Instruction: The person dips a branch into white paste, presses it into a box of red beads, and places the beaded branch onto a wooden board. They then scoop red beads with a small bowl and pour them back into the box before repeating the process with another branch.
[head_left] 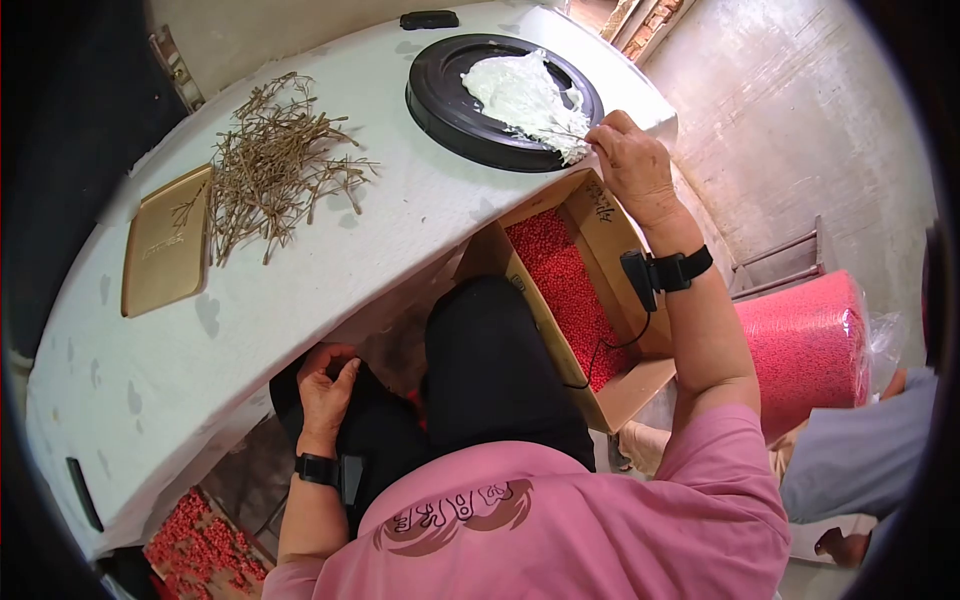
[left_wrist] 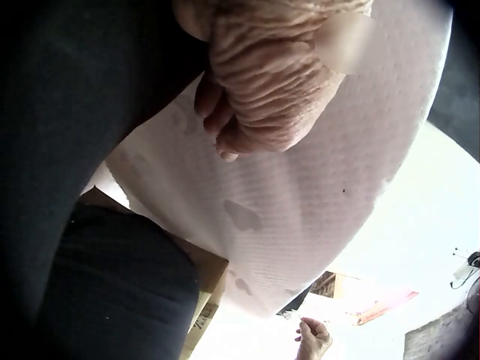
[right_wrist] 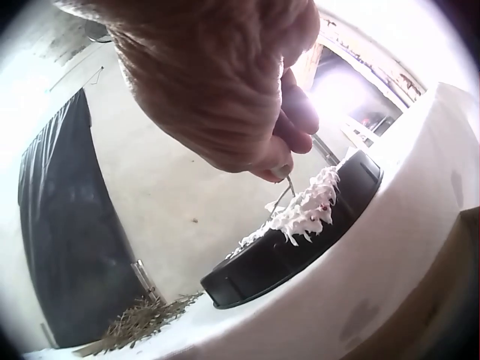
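At the far left a tan tray (head_left: 165, 245) is lying on the white table (head_left: 300, 290), and a loose pile of dry twigs (head_left: 275, 165) is spreading from the tray's upper right corner onto the tabletop.

Lower down, the left hand (head_left: 325, 385) is sitting below the table's near edge against dark cloth (head_left: 390, 430) on the lap. Its fingers (left_wrist: 217, 120) are curling inward beside the hanging white table cover. The pictures are not showing whether they are gripping anything.

Further right a black disc (head_left: 440, 100) is resting near the table's far edge, carrying a mound of white paste (head_left: 520, 95) that is reaching its right rim.

The right hand (head_left: 630, 160) is hovering at that rim, its thumb and fingertips (right_wrist: 281, 161) pinching together on one thin twig (right_wrist: 283, 196). The twig is pointing down and leftward, and its tip is dipping into the ragged edge of the paste (right_wrist: 304, 214) just over the disc's side (right_wrist: 277, 262).

Under that forearm an open cardboard box (head_left: 610, 235) of red beads is standing beside the table. At the far right a clear sack (head_left: 810, 345) of the same red beads is lying on the floor.
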